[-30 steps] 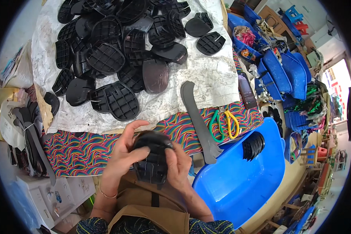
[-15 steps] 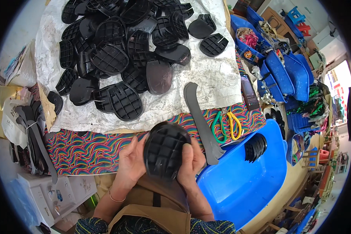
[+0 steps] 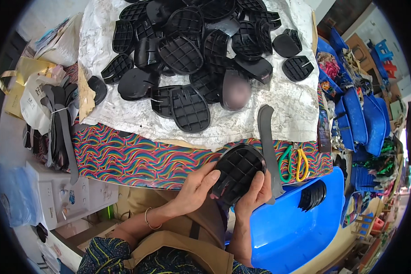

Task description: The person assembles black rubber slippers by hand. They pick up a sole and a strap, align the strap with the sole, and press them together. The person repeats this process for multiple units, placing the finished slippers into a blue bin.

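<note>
Both hands hold a black plastic shoe-sole piece [image 3: 242, 170] above my lap, its ribbed grid side facing up. My left hand [image 3: 192, 189] grips the left edge with the thumb on top. On the right edge my right hand [image 3: 253, 196] presses its thumb, its fingers hidden underneath. Ahead, a heap of similar black sole pieces [image 3: 180, 52] covers a white sheet [image 3: 292, 109]; some show grids, others smooth faces. A long grey strip [image 3: 266, 137] lies just beyond my right hand. Beside it are green-handled scissors [image 3: 286, 164] and a yellow-handled tool [image 3: 302, 165].
A blue tub [image 3: 283, 237] at the right holds a stack of curved black pieces [image 3: 312, 195]. Tied grey strips [image 3: 58, 123] hang at the table's left end, above a white cabinet [image 3: 77, 196]. A phone [image 3: 324, 130] lies at the right edge; more blue bins [image 3: 351, 114] stand beyond.
The view has shifted, so the table appears further right and tilted less. The sole piece has turned in my hands, and my left thumb now rests on its edge.
</note>
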A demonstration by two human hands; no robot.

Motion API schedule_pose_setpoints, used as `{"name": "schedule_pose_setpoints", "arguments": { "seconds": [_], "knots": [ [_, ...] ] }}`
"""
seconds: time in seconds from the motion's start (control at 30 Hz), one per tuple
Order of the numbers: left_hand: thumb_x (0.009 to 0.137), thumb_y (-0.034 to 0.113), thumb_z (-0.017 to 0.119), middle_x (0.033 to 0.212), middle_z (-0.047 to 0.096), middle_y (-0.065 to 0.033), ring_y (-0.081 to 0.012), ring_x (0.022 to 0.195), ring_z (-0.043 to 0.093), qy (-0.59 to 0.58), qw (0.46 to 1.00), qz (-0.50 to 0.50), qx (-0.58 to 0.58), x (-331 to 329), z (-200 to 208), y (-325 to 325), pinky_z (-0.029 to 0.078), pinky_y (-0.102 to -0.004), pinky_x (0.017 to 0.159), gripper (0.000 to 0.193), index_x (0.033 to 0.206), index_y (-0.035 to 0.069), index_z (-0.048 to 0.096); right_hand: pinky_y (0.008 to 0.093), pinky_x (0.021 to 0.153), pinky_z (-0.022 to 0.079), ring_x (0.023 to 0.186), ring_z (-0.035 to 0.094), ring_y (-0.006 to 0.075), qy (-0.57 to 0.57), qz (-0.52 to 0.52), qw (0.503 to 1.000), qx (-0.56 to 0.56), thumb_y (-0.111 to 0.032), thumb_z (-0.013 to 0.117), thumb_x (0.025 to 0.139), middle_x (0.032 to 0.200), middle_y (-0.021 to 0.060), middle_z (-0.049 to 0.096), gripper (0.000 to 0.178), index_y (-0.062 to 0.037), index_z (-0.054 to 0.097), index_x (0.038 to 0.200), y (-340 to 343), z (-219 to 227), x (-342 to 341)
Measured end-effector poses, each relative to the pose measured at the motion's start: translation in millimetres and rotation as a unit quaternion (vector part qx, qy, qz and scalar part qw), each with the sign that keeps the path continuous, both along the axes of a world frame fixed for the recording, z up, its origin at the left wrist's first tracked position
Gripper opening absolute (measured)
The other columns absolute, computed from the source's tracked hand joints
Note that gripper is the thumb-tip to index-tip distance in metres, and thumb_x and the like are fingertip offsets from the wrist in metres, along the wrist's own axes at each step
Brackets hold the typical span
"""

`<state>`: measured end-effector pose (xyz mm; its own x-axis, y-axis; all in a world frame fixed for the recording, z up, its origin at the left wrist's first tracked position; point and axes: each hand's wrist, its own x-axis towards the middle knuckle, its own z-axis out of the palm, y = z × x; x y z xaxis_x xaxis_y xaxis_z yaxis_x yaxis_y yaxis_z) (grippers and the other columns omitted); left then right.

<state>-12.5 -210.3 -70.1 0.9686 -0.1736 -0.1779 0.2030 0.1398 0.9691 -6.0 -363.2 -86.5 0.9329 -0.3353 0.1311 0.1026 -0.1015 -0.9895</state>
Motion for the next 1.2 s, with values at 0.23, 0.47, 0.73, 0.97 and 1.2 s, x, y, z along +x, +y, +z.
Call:
{"name": "schedule_pose_setpoints", "arguments": {
  "seconds": [0.23, 0.47, 0.73, 0.97, 1.2],
  "knots": [
    [0.105, 0.030, 0.048, 0.085, 0.064, -0.0115, -0.0107, 0.069, 0.060, -0.066, 0.991, 0.003, 0.116, 1.2, -4.4, 6.2, 0.050, -0.0299, 0.062, 0.041, 0.127, -0.004, 0.057, 0.0267, 0.081, 0.051, 0.092, 0.064, 0.0137, -0.022, -0.005, 1.000, 0.006, -0.027, 0.043, 0.106, 0.105, 0.0091, 0.068, 0.038, 0.0035, 0.061, 0.119, 4.9, -5.1, -2.3],
    [0.104, 0.033, 0.050, 0.087, 0.069, -0.0184, -0.0231, 0.070, 0.066, -0.051, 0.986, 0.013, 0.161, 21.2, 13.0, 11.5, 0.050, -0.0313, 0.062, 0.045, 0.126, -0.005, 0.059, 0.0261, 0.080, 0.051, 0.092, 0.064, 0.0132, -0.016, 0.003, 1.000, 0.011, -0.033, 0.046, 0.105, 0.102, 0.0084, 0.068, 0.041, 0.0037, 0.062, 0.116, 1.4, -9.1, -4.8],
    [0.101, 0.021, 0.055, 0.088, 0.069, -0.0181, -0.0244, 0.077, 0.069, -0.223, 0.942, 0.058, 0.242, 20.9, -12.1, 1.4, 0.050, -0.0337, 0.064, 0.032, 0.119, -0.005, 0.061, 0.0286, 0.083, 0.051, 0.092, 0.064, 0.0146, 0.014, 0.038, 0.998, 0.043, -0.029, 0.048, 0.104, 0.106, 0.0106, 0.069, 0.042, 0.0062, 0.061, 0.122, 2.9, -12.6, -12.6],
    [0.102, 0.019, 0.053, 0.083, 0.063, -0.0202, -0.0324, 0.073, 0.065, -0.210, 0.965, 0.094, 0.126, 26.5, 4.0, -0.7, 0.048, -0.0385, 0.063, 0.027, 0.112, -0.005, 0.060, 0.0261, 0.083, 0.050, 0.093, 0.064, 0.0143, 0.029, 0.053, 0.998, 0.007, -0.034, 0.046, 0.105, 0.105, 0.0096, 0.068, 0.045, 0.0058, 0.062, 0.119, 2.1, -8.9, -12.6],
    [0.100, 0.018, 0.057, 0.087, 0.063, -0.0214, -0.0343, 0.078, 0.065, -0.262, 0.929, 0.061, 0.253, 24.6, -16.7, 3.2, 0.049, -0.0400, 0.067, 0.029, 0.120, -0.004, 0.057, 0.0273, 0.083, 0.050, 0.092, 0.064, 0.0146, 0.020, 0.065, 0.998, -0.004, -0.031, 0.048, 0.104, 0.105, 0.0097, 0.068, 0.043, 0.0057, 0.062, 0.120, 2.9, -16.6, -14.8]
  ]
}}
